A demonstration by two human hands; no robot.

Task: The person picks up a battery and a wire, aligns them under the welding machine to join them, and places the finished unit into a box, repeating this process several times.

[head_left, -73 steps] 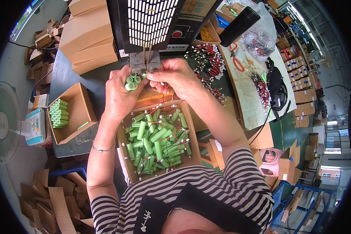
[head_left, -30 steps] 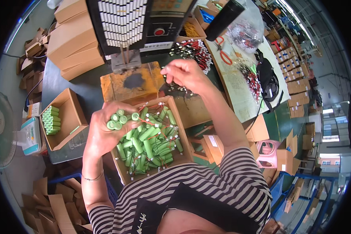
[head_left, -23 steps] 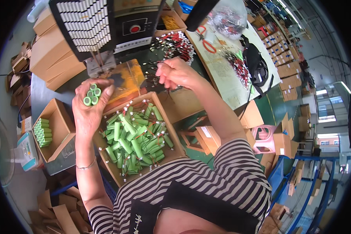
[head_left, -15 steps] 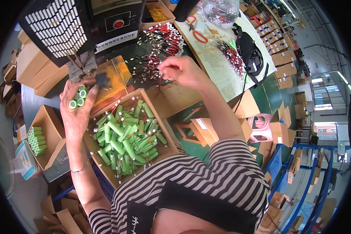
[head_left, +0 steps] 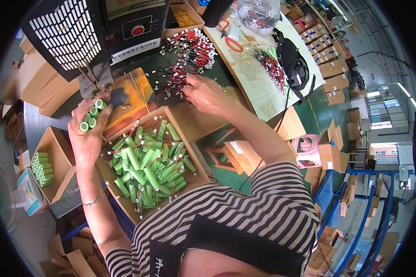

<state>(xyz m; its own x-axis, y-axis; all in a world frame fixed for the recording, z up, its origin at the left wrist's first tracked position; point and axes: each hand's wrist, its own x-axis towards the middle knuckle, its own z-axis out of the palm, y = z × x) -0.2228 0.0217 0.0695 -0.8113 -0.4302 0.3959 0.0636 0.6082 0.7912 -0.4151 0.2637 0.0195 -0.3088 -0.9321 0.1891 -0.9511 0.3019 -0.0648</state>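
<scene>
Several green cylindrical battery cells [head_left: 93, 115] are bunched in my left hand [head_left: 85, 143], their ends facing up. The hand is closed round them beside the metal head [head_left: 97, 83] of a black machine, at the left end of a worn orange block [head_left: 136, 90]. My right hand [head_left: 205, 94] is at the near edge of a pile of red and black wire leads [head_left: 189, 53] with white connectors. Its fingers are curled together, and what lies between the fingertips is hidden. Between my arms, a cardboard box [head_left: 184, 135] holds many green cells [head_left: 148, 161] with wires attached.
Another carton [head_left: 62, 173] on the left holds stacked green cells. The black machine [head_left: 145, 44] with a red button stands at the back. Red-handled scissors [head_left: 233, 44], more leads [head_left: 270, 67] and a black bag [head_left: 298, 64] lie on the right table. A pink stool [head_left: 308, 150] stands beyond.
My right hand has come down and slightly left to the near edge of the lead pile, its fingers curling in. The left hand keeps the cells, shifted slightly.
</scene>
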